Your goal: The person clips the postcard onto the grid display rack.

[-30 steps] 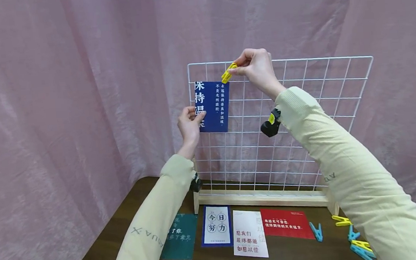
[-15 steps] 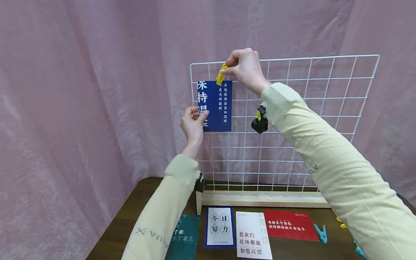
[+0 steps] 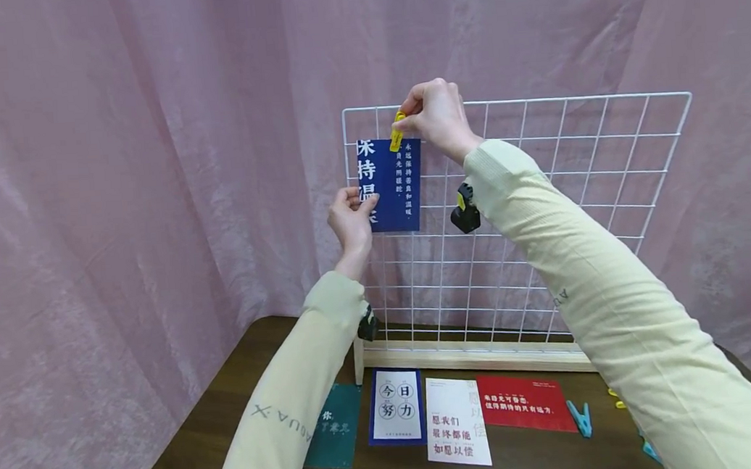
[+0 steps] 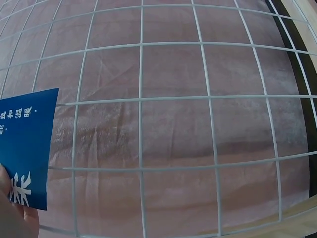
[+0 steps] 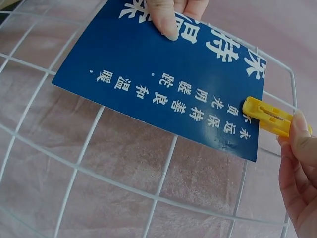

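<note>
A dark blue card [image 3: 388,183] with white lettering lies against the upper left of a white wire grid [image 3: 482,260]. My left hand [image 3: 352,218] pinches the card's left edge, thumb in front and fingers behind. With thumb and forefinger, my right hand [image 3: 439,116] squeezes the handles of a yellow clothespin [image 5: 270,117]. In the right wrist view, the clothespin's tip overlaps the card's top edge. The left wrist view shows only a lower corner of the blue card [image 4: 29,148] and part of the left hand [image 4: 17,210].
A wooden base [image 3: 475,356] holds the grid up on a brown table [image 3: 229,390]. In front lie a green card [image 3: 333,430], a blue-bordered card [image 3: 395,407], a white card [image 3: 455,421] and a red card [image 3: 524,402]. Blue clothespins [image 3: 581,419] and yellow ones lie at right, partly behind the sleeve.
My right hand has moved left, bringing the yellow clothespin from the card's top right corner to over its top edge. My left hand keeps its pinch on the card.
</note>
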Demonstrator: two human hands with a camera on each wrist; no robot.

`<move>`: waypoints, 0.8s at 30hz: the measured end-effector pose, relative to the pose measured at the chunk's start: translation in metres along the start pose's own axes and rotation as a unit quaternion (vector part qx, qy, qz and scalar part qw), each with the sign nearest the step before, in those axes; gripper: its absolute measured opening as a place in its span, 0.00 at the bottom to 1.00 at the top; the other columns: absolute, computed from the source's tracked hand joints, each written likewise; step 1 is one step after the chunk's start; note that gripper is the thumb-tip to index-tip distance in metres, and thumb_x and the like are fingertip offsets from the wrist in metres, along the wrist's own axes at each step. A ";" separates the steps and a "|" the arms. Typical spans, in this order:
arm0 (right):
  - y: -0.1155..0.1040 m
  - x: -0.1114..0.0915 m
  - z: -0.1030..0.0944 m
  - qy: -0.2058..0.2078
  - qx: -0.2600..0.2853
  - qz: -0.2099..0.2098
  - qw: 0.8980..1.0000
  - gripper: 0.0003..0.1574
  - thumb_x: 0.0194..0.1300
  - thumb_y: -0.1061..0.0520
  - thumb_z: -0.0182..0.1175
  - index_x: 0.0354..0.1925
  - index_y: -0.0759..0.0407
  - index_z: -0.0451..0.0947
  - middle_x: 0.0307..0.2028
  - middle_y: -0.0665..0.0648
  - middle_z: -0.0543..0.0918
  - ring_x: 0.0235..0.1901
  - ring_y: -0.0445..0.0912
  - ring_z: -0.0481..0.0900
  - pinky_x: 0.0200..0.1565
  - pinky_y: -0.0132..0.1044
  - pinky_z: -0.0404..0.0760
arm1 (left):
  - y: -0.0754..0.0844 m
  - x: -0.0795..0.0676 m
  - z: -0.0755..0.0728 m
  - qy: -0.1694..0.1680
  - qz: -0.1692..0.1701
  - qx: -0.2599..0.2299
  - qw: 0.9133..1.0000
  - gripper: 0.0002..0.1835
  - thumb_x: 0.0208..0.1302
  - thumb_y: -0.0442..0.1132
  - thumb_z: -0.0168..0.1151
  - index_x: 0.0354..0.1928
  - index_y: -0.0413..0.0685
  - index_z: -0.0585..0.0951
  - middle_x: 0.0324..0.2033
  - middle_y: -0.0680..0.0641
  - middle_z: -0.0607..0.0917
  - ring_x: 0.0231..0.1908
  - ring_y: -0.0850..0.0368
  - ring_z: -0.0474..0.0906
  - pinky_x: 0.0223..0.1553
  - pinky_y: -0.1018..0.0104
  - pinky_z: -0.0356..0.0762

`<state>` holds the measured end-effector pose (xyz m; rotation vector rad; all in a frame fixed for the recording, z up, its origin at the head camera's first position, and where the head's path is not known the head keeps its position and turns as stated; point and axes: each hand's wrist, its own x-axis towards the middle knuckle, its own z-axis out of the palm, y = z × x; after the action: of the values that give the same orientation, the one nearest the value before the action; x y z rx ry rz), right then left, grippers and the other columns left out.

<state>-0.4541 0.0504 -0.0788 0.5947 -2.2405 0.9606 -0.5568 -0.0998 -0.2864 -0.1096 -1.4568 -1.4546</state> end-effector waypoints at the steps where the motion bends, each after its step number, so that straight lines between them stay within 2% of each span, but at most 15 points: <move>1: -0.007 -0.004 -0.003 -0.006 -0.003 0.003 1.000 0.19 0.24 0.48 0.59 0.22 0.55 0.74 0.23 0.51 0.73 0.23 0.42 0.70 0.18 0.39 0.67 | 0.003 -0.001 -0.001 0.000 -0.001 -0.001 1.000 0.21 0.21 0.56 0.57 0.26 0.58 0.71 0.19 0.56 0.73 0.18 0.64 0.67 0.18 0.73 0.64; 4: -0.013 -0.006 -0.003 -0.004 -0.028 0.002 1.000 0.20 0.24 0.47 0.59 0.23 0.54 0.74 0.23 0.51 0.73 0.22 0.42 0.70 0.20 0.38 0.68 | 0.014 -0.003 -0.004 -0.007 -0.011 -0.006 1.000 0.21 0.21 0.55 0.57 0.26 0.57 0.71 0.18 0.55 0.73 0.18 0.65 0.67 0.16 0.72 0.64; 6: -0.015 -0.005 -0.003 -0.008 -0.036 0.006 0.999 0.19 0.25 0.48 0.58 0.23 0.54 0.75 0.23 0.50 0.74 0.21 0.42 0.70 0.22 0.38 0.68 | 0.027 -0.005 -0.009 -0.020 -0.034 -0.011 0.999 0.22 0.20 0.53 0.58 0.26 0.55 0.72 0.18 0.54 0.73 0.18 0.64 0.67 0.11 0.69 0.62; 7: -0.019 -0.008 -0.004 -0.008 -0.049 0.009 0.999 0.19 0.26 0.48 0.58 0.24 0.54 0.75 0.23 0.50 0.74 0.22 0.42 0.70 0.23 0.38 0.68 | 0.049 -0.009 -0.017 -0.029 -0.053 -0.012 0.998 0.20 0.23 0.49 0.60 0.25 0.52 0.72 0.18 0.52 0.73 0.18 0.62 0.68 0.11 0.68 0.62; 8: -0.020 -0.010 -0.003 0.000 -0.067 0.008 0.998 0.21 0.23 0.46 0.58 0.24 0.52 0.75 0.23 0.49 0.74 0.22 0.41 0.70 0.22 0.38 0.67 | 0.054 -0.010 -0.019 -0.035 -0.063 -0.012 0.997 0.20 0.23 0.49 0.60 0.26 0.51 0.72 0.18 0.52 0.73 0.19 0.62 0.68 0.10 0.66 0.61; 10: -0.030 -0.020 -0.006 -0.002 -0.080 0.009 0.997 0.20 0.26 0.45 0.57 0.25 0.50 0.75 0.24 0.48 0.74 0.21 0.40 0.70 0.21 0.38 0.67 | 0.060 -0.012 -0.022 -0.041 -0.076 -0.012 0.996 0.20 0.22 0.48 0.61 0.26 0.50 0.72 0.18 0.51 0.73 0.19 0.61 0.67 0.08 0.64 0.59; 13: -0.054 -0.043 -0.012 0.001 -0.125 0.020 0.992 0.20 0.29 0.44 0.55 0.28 0.47 0.74 0.25 0.47 0.74 0.20 0.41 0.70 0.20 0.33 0.65 | 0.052 -0.013 -0.017 -0.028 -0.054 0.010 0.998 0.19 0.23 0.50 0.60 0.25 0.52 0.72 0.18 0.53 0.73 0.18 0.62 0.67 0.11 0.68 0.61; 14: -0.059 -0.048 -0.013 0.001 -0.130 0.021 0.991 0.20 0.30 0.44 0.54 0.28 0.47 0.74 0.25 0.47 0.74 0.19 0.41 0.70 0.19 0.32 0.65 | 0.033 -0.010 -0.010 -0.019 -0.040 0.011 0.999 0.22 0.20 0.54 0.58 0.25 0.55 0.72 0.18 0.55 0.73 0.18 0.64 0.67 0.11 0.68 0.61; 16: -0.066 -0.055 -0.015 -0.005 -0.127 0.023 0.992 0.21 0.32 0.44 0.53 0.30 0.47 0.73 0.27 0.49 0.74 0.16 0.43 0.71 0.17 0.31 0.64 | 0.023 -0.009 -0.005 -0.004 -0.022 0.019 1.000 0.22 0.20 0.56 0.57 0.25 0.57 0.71 0.18 0.56 0.72 0.18 0.65 0.66 0.15 0.71 0.63; 21: -0.068 -0.058 -0.014 -0.013 -0.131 0.032 0.991 0.20 0.36 0.44 0.51 0.33 0.44 0.72 0.27 0.50 0.74 0.11 0.44 0.70 0.22 0.31 0.64 | 0.016 -0.009 -0.002 0.015 -0.011 0.034 0.999 0.21 0.19 0.58 0.56 0.24 0.59 0.71 0.18 0.57 0.72 0.18 0.66 0.66 0.20 0.73 0.62; 24: -0.064 -0.058 -0.010 0.006 -0.149 0.028 0.988 0.16 0.37 0.45 0.52 0.31 0.42 0.72 0.25 0.48 0.74 0.12 0.41 0.70 0.23 0.32 0.63 | 0.014 -0.008 -0.003 0.014 -0.008 0.050 0.999 0.22 0.19 0.59 0.55 0.24 0.60 0.71 0.18 0.59 0.72 0.18 0.67 0.66 0.20 0.73 0.62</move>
<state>-0.3706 0.0260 -0.0828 0.3931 -2.3408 0.6330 -0.5419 -0.0938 -0.2826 -0.0153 -1.5072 -1.3869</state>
